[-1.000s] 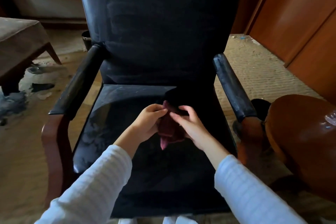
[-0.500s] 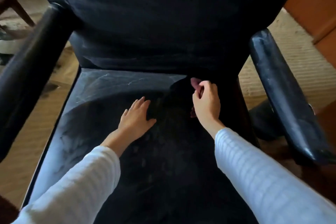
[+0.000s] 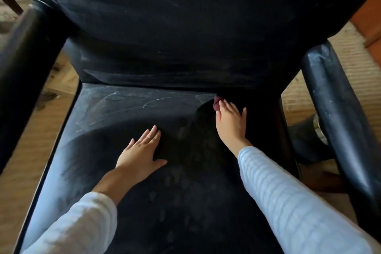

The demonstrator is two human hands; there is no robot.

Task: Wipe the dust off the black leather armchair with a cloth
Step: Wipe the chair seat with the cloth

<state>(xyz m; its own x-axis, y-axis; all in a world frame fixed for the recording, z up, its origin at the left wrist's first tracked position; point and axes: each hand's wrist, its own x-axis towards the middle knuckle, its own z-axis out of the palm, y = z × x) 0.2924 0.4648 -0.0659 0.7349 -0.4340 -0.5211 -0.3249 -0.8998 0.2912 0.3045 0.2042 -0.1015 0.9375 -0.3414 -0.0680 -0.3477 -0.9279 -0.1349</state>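
**Cloth down at the rear of the seat, wiping about to start**

Change: a second earlier both hands held the cloth in the air over mid-seat. Half a second earlier the right hand had it bunched near the back crease. Now the right hand [image 3: 231, 121] lay spread on top of the cloth [image 3: 216, 104], with straight fingers pressing it to the leather and nothing curled around it. Only a dark red tip showed past the fingertips. The left hand [image 3: 142, 154] had left the cloth and rested flat and open on the seat, at 8 o'clock from the right hand, holding nothing.

Place: the cloth sat at 1 o'clock on the seat [image 3: 123, 113] of the armchair [image 3: 185, 27], just in front of the backrest.

Reading: we judged the cloth ready and the left hand bracing. Pale dust and streaks covered the seat from 9 to 12 o'clock, so little had been wiped.

Count: one armchair, one cloth, two hands, two sleeves, and two armrests, the left armrest [image 3: 24, 68] and the right armrest [image 3: 338, 109], which was flecked with dust.
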